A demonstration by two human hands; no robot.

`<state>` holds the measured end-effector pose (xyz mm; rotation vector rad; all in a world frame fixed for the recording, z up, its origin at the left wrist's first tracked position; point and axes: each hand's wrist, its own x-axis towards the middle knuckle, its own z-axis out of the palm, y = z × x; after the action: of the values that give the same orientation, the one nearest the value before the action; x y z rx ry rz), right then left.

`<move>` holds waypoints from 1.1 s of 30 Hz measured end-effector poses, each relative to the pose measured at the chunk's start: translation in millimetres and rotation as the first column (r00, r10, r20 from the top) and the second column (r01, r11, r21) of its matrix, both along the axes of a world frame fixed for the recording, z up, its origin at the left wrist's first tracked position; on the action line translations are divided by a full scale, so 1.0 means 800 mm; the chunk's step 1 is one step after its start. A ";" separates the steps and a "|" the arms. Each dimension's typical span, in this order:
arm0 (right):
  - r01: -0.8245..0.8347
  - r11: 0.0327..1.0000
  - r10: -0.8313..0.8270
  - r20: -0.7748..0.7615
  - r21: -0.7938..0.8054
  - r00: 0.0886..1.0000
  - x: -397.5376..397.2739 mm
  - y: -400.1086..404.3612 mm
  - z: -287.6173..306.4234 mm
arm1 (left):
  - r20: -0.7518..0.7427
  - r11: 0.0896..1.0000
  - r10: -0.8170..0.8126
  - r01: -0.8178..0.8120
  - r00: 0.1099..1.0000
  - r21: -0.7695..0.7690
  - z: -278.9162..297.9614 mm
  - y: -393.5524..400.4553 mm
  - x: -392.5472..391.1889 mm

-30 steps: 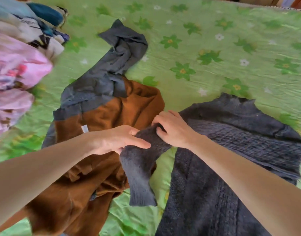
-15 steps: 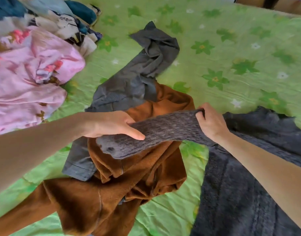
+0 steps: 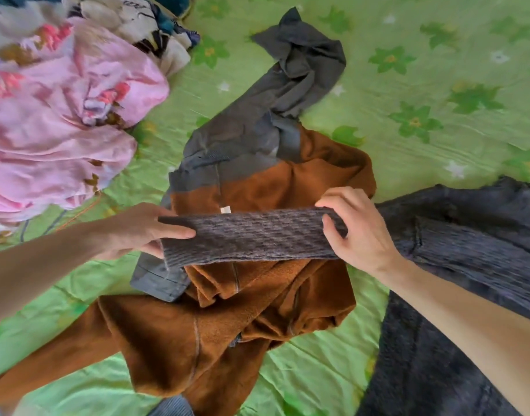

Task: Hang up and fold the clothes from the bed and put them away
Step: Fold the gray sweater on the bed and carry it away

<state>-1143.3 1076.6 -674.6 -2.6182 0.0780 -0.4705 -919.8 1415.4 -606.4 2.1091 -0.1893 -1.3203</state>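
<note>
So my left hand [image 3: 137, 229] and right hand [image 3: 357, 226] both pinch the grey knit sweater's sleeve [image 3: 251, 238] mid-frame; soft, floppy, best gripped at the cuff.

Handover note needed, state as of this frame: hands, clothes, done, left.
Left hand: gripping the cuff end of the dark grey knitted sweater's sleeve.
Right hand: gripping the same sleeve nearer the body, sleeve stretched flat between both hands.
Dark grey knitted sweater lies at right on the green flowered bedsheet; rust-brown fleece garment below the sleeve; pink floral pile at left.
Done: nothing visibly folded.
Left: fold the sweater, then the rest.
</note>
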 end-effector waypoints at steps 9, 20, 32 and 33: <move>-0.028 0.999 0.036 -0.261 0.033 0.965 -0.004 0.087 -0.024 | 0.038 0.958 0.251 -0.243 0.967 -0.152 0.000 -0.018 -0.022; 0.087 0.446 -0.156 -0.019 0.891 0.988 0.008 0.139 0.025 | 0.189 0.884 0.195 -0.089 0.962 -0.458 0.027 -0.159 -0.143; 0.177 -0.091 -0.628 -0.194 0.980 0.754 -0.144 -0.065 0.086 | 0.813 0.822 -0.086 0.503 0.575 -0.268 -0.001 -0.343 -0.235; 0.165 -0.155 -0.645 -0.227 0.974 0.730 -0.164 -0.085 0.092 | 0.808 0.817 -0.162 0.536 0.566 -0.212 -0.010 -0.358 -0.238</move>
<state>-1274.2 1008.7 -601.0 -0.8626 0.8801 -0.7227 -1110.3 1128.8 -614.5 2.1322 -1.2366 -0.3745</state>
